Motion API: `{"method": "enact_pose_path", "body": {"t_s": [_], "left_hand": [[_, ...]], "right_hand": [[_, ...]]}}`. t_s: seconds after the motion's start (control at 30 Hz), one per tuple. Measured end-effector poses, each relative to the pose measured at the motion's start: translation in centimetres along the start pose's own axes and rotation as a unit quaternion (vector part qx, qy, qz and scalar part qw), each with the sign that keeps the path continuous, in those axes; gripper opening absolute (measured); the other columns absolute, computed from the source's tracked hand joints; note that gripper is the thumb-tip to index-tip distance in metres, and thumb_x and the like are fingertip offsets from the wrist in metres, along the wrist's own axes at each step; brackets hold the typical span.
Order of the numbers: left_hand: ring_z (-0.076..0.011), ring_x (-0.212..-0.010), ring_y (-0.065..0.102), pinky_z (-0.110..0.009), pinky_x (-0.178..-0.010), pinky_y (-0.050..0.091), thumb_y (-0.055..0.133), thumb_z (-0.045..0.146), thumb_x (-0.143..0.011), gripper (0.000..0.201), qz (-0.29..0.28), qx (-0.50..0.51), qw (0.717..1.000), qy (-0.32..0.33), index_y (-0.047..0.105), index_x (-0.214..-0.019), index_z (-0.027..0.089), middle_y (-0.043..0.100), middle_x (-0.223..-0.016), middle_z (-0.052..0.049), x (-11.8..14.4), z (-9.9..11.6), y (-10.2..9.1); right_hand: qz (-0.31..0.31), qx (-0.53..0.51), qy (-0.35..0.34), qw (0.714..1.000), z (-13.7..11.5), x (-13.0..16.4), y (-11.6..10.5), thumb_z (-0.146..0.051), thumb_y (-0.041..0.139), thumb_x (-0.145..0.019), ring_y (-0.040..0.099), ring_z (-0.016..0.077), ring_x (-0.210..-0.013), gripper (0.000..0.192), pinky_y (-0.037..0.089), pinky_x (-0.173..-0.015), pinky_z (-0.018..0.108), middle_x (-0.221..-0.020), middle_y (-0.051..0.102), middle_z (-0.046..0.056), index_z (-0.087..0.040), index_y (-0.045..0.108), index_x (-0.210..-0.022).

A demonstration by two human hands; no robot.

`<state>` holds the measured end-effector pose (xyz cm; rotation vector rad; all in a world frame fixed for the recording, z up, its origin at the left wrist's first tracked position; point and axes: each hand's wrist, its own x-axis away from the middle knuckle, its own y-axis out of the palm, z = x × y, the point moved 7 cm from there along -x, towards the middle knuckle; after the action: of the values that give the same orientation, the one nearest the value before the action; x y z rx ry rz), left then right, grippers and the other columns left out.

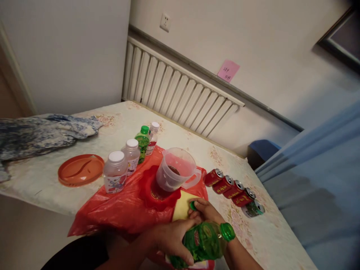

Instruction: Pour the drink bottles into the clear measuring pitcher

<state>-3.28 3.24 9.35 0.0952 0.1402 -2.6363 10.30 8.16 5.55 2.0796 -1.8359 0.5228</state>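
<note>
- Across the middle of the frame runs a pale flowered table (45, 180), its far edge against a white ribbed radiator (180, 90) under a wall with a pink sticky note (228, 70) in the upper right.
- At the left edge of the frame a blue-and-white patterned cloth (42, 133) lies crumpled on the table.
- Spread over the table's lower centre is a red plastic bag (123, 206), with a yellow sheet (182, 206) lying on its right part.
- Left of the bag lies an orange round lid (80, 170), flat on the table.
- On the bag stands a clear plastic pitcher (176, 169), upright, handle to the right, with a little dark liquid at the bottom.
- Behind and left of the pitcher stand four small bottles: two clear white-capped bottles (116, 172) near the bag's left edge, then a small green bottle (143, 142) and a red-labelled bottle (152, 138) further back.
- Right of the pitcher, five cans (233, 190) lie on their sides in a touching row, four red and one green at the lower end.
- At the bottom centre, the left hand (174, 240) is clamped around the body of a large green bottle (204, 242), which is tilted with its green-ringed neck pointing right.
- Just above it, the right hand (206, 210) rests on the yellow sheet, fingers closed on a green cap (192, 205).
</note>
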Motion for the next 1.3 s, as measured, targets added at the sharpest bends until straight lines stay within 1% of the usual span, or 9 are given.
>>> {"method": "enact_pose_path", "body": {"t_s": [0.33,0.5,0.6,0.73,0.83,0.97,1.07,1.17,1.3], "left_hand": [[-0.0246,-0.094,0.061,-0.030,-0.074,0.051,0.085,0.029,-0.046,0.080,-0.024,-0.004,0.998,-0.050,0.057,-0.120,0.022,0.065,-0.107,-0.001,0.2,0.3,0.3],[-0.0208,-0.086,0.061,-0.025,-0.066,0.049,0.083,0.027,-0.047,0.075,-0.019,-0.021,0.997,-0.077,0.059,-0.118,0.023,0.065,-0.100,0.001,0.7,0.6,-0.1],[-0.0194,-0.083,0.060,-0.023,-0.061,0.046,0.082,0.028,-0.048,0.072,-0.013,-0.023,0.996,-0.081,0.059,-0.116,0.023,0.064,-0.097,0.002,0.9,1.0,-0.5],[-0.0199,-0.084,0.060,-0.022,-0.059,0.044,0.081,0.027,-0.048,0.071,-0.006,-0.025,0.996,-0.083,0.060,-0.116,0.023,0.063,-0.097,0.001,1.0,1.0,-0.7],[-0.0214,-0.087,0.061,-0.022,-0.060,0.045,0.081,0.027,-0.048,0.073,-0.007,-0.020,0.996,-0.083,0.059,-0.118,0.022,0.063,-0.098,0.001,1.0,0.7,-0.7],[-0.0230,-0.089,0.062,-0.024,-0.061,0.046,0.083,0.033,-0.049,0.075,-0.014,-0.007,0.997,-0.073,0.058,-0.119,0.022,0.063,-0.098,0.000,1.3,0.7,-0.7],[-0.0226,-0.090,0.062,-0.024,-0.063,0.047,0.083,0.035,-0.050,0.075,-0.011,-0.021,0.997,-0.067,0.057,-0.120,0.023,0.063,-0.101,0.000,1.6,1.1,-1.1],[-0.0222,-0.088,0.062,-0.024,-0.063,0.047,0.083,0.034,-0.050,0.076,-0.021,-0.038,0.995,-0.087,0.056,-0.120,0.023,0.063,-0.102,0.000,1.8,1.1,-1.3],[-0.0229,-0.091,0.062,-0.025,-0.065,0.048,0.085,0.036,-0.048,0.080,-0.018,-0.058,0.995,-0.080,0.054,-0.121,0.021,0.063,-0.104,-0.001,1.7,0.7,-1.4]], "right_hand": [[0.052,0.103,-0.029,0.993,0.8,-1.3,0.2,-0.050,0.071,-0.066,0.041,0.0090,-0.031,0.041,0.027,-0.035,0.020,-0.045,0.056,-0.007,-0.019,0.059,-0.089],[0.142,0.170,-0.138,0.965,-4.0,0.0,-1.8,-0.048,0.070,-0.071,0.043,0.0101,-0.040,0.035,0.030,-0.040,0.022,-0.051,0.053,-0.007,-0.020,0.063,-0.090],[0.173,0.155,-0.255,0.938,-8.5,1.6,-1.9,-0.053,0.067,-0.078,0.058,0.0158,-0.057,0.043,0.047,-0.056,0.028,-0.070,0.065,0.000,-0.019,0.063,-0.103],[0.078,0.073,-0.299,0.948,-11.5,2.0,0.6,-0.059,0.056,-0.087,0.065,0.0238,-0.096,0.044,0.051,-0.088,0.038,-0.105,0.070,0.010,-0.020,0.064,-0.105],[0.019,0.062,-0.290,0.955,-11.7,1.3,2.5,-0.060,0.049,-0.090,0.063,0.0238,-0.100,0.043,0.048,-0.094,0.039,-0.104,0.069,0.008,-0.021,0.066,-0.098],[0.012,0.070,-0.303,0.950,-11.7,0.1,3.5,-0.063,0.052,-0.086,0.060,0.0200,-0.081,0.044,0.050,-0.083,0.034,-0.082,0.064,0.005,-0.021,0.062,-0.078],[-0.005,0.058,-0.312,0.948,-12.0,-0.6,4.4,-0.062,0.056,-0.083,0.047,0.0142,-0.059,0.046,0.045,-0.063,0.029,-0.061,0.048,-0.002,-0.022,0.049,-0.063],[-0.029,-0.001,-0.314,0.949,-12.5,-0.9,5.6,-0.056,0.062,-0.081,0.030,0.0103,-0.049,0.049,0.036,-0.052,0.026,-0.051,0.030,-0.008,-0.022,0.037,-0.055],[-0.009,-0.106,-0.320,0.942,-13.6,-0.9,6.3,-0.044,0.068,-0.080,0.017,0.0080,-0.044,0.048,0.031,-0.048,0.025,-0.047,0.022,-0.011,-0.022,0.034,-0.053]]}}
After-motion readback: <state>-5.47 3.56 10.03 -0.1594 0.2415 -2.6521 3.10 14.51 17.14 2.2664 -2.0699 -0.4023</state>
